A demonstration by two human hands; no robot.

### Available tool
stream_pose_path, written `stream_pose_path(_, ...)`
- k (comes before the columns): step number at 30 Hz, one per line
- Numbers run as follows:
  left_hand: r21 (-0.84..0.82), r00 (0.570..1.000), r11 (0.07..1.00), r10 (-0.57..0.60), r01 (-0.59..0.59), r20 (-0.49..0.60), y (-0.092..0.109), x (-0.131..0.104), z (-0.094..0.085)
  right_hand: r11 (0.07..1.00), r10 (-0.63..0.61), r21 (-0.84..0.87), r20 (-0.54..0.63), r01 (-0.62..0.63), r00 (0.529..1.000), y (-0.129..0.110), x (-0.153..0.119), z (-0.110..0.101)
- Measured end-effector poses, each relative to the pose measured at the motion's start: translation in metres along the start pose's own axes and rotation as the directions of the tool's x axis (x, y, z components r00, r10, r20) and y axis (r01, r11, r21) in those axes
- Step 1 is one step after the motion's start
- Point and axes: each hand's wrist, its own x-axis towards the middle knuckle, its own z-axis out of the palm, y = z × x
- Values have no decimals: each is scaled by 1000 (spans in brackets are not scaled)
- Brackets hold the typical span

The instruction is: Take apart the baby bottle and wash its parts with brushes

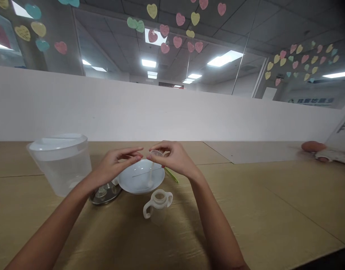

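Note:
My right hand [171, 157] pinches a clear round bottle part with a straw [150, 170]; the straw hangs into the white bowl [127, 183] and ends in a small weighted tip. Beside it, my left hand [123, 159] has its fingers stretched out and apart, with nothing seen in them. A thin rod [141, 173] lies across the inside of the bowl. In front of the bowl stands a baby bottle [159, 208] without a lid, upright, with two white side handles.
A large translucent bucket [61, 168] stands to the left. Partly behind my left forearm lies a dark metal tray [112, 197] with small clear parts on it. A green handle [171, 175] sticks out right of the bowl. At the far right, a person's hand [313, 146] is blurred at the table.

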Motion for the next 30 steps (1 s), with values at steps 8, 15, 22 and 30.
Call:
stream_pose_path(8, 146, 980, 980, -112, 136, -162, 0, -5, -39, 975, 91, -218, 222, -42, 971, -4, -8, -18)
stream_pose_path(15, 402, 985, 901, -127, 163, -114, -30, 2, -53, 907, 210, -420, 426, -13, 880, -4, -7, -17)
stream_pose_path(22, 721, 946, 661, -322, 209, 21, -91, 14, -49, 711, 403, -697, 510, 92, 760, 5, -10, 9)
stream_pose_path(30, 747, 887, 612, -457, 259, 68, -125, 12, -42, 558, 449, -812, 468, 170, 761, 6, -14, 27)
